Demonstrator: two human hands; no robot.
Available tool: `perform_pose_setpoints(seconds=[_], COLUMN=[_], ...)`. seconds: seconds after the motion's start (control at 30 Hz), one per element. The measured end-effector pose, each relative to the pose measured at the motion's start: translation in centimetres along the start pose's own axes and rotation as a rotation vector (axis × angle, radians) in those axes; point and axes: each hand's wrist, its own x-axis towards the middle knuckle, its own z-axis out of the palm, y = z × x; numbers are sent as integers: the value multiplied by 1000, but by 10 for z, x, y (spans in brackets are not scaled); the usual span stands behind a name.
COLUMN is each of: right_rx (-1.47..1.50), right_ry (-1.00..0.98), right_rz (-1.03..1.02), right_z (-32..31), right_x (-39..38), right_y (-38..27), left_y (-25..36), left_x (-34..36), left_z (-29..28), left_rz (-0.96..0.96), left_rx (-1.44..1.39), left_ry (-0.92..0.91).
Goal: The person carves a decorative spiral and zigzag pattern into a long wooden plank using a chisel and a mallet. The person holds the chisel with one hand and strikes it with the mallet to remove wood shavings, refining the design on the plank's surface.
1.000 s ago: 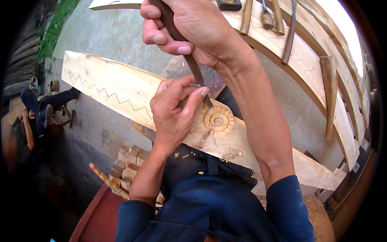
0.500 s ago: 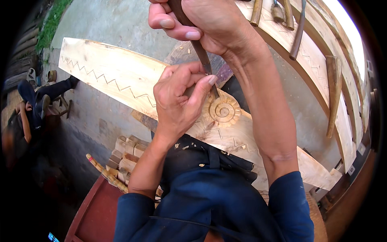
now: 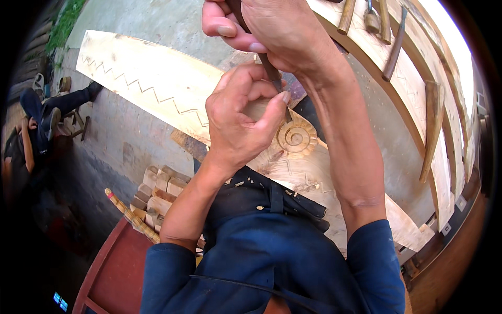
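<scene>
A pale wooden board (image 3: 136, 73) runs across the middle, with a cut zigzag line and a round spiral carving (image 3: 297, 136). My right hand (image 3: 272, 31) is wrapped round the dark wooden handle of a chisel (image 3: 269, 67), high over the board. Lower on the same tool, my left hand (image 3: 240, 112) grips the blade between thumb and fingers, just left of the carving. The chisel is tilted, its tip on the carving's upper rim, partly hidden by my left thumb.
Curved wooden boards (image 3: 413, 110) on the right bear several tools (image 3: 393, 44) and a tapered wooden piece (image 3: 432, 128). Cut wood blocks (image 3: 157, 193) lie beside a red wooden surface (image 3: 112, 261) at lower left. Another person (image 3: 31, 136) sits at the far left.
Both hands and the chisel have shifted slightly right in the picture, and the board and carving appear higher. Both hands keep their grip, and the tip stays at the carving's rim.
</scene>
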Motion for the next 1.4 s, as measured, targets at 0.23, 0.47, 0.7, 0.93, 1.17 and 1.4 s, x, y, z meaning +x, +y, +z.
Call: perform_pose_setpoints(seconds=[0.23,0.47,0.7,0.93,1.17,1.4], right_rx=[27,33,35,239,278,317], right_ry=[26,-14,62,316,302,280], right_rz=[178,90,-28,-236,-184,-162], right_z=[6,-2,-28,-69,-67,-61], right_x=[10,9,-33,-42,-29,-23], right_y=[11,29,-36,-38,-13,-4], left_y=[-5,4,2,8,5,4], left_x=[2,6,1,12,6,12], left_z=[-10,-12,-14,-5,10,-1], left_rz=[40,70,73,242,-72,306], left_rx=[136,228,-158,317,-128,287], left_ry=[-116,-121,-27,-239,59,-148])
